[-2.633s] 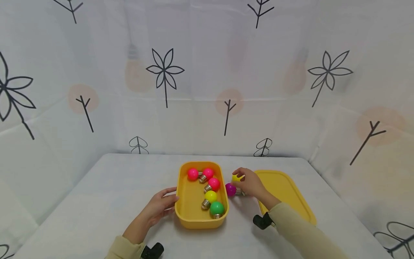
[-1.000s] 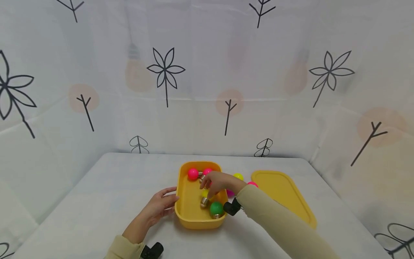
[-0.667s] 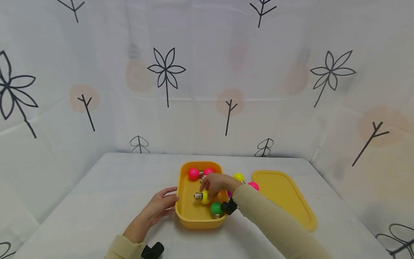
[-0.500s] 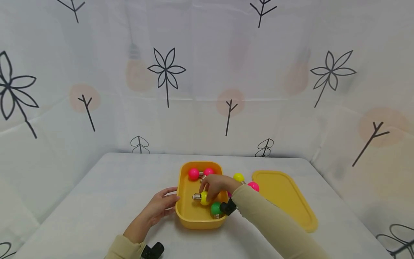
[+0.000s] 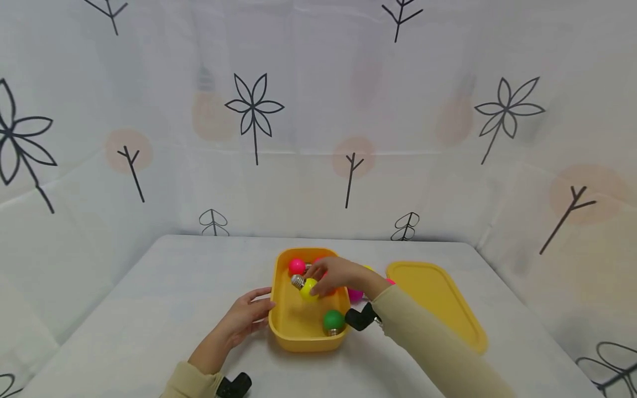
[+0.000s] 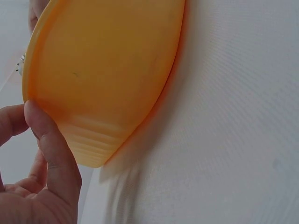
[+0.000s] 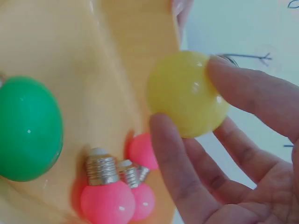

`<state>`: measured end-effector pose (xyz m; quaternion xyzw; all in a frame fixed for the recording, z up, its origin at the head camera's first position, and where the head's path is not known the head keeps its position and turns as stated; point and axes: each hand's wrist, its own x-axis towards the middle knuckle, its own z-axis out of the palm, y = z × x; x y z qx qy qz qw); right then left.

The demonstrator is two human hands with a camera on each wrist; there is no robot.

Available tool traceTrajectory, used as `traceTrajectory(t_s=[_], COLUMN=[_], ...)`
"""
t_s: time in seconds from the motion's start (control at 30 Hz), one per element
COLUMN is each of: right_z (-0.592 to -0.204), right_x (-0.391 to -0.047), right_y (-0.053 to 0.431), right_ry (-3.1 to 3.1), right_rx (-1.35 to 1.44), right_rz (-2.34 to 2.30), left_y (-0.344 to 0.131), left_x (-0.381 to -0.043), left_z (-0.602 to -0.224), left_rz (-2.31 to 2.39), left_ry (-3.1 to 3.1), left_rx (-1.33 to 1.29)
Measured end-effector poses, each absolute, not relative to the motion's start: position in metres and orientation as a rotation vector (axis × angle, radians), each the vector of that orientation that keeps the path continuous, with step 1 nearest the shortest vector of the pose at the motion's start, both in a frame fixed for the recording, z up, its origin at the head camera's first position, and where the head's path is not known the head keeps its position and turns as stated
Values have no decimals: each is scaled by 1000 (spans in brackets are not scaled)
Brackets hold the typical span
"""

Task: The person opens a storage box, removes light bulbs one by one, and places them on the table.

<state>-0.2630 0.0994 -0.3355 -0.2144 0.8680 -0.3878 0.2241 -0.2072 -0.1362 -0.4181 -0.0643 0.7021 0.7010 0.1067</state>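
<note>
A yellow light bulb with a metal screw base is pinched between thumb and fingers of my right hand, over the yellow plastic box. In the right wrist view its round yellow globe sits between the fingertips, base mostly hidden. My left hand holds the box's left side, thumb and finger at the rim in the left wrist view. Inside the box lie a green bulb near the front right and several pink bulbs, partly covered by my right hand in the head view.
Right of the box, a purple bulb, a pink bulb and another yellow bulb peek out around my right wrist. The flat yellow lid lies on the white table farther right. A patterned cloth hangs behind.
My right hand came from the bulbs beside the lid into the box, took hold of the yellow bulb and moved it toward the back left. The left hand has stayed at the box.
</note>
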Motion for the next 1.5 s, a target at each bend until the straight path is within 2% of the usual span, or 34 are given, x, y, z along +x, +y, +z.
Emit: traceTrajectory(t_s=[0.23, 0.53, 0.8, 1.5], right_z=[-327, -335, -340, -379], right_x=[-247, -232, -224, -216], right_y=[113, 132, 154, 204], right_ry=[2497, 2565, 2720, 2808], right_rx=[-577, -531, -389, -145], right_rz=[-1159, -1311, -1304, -1304], left_y=[-137, -139, -139, -137], left_x=[-207, -206, -206, -207], left_z=[-418, -418, -419, -420], left_rz=[2068, 2064, 2077, 2071], left_ry=[2058, 2053, 2049, 2056], left_rx=[-190, -171, -178, -170])
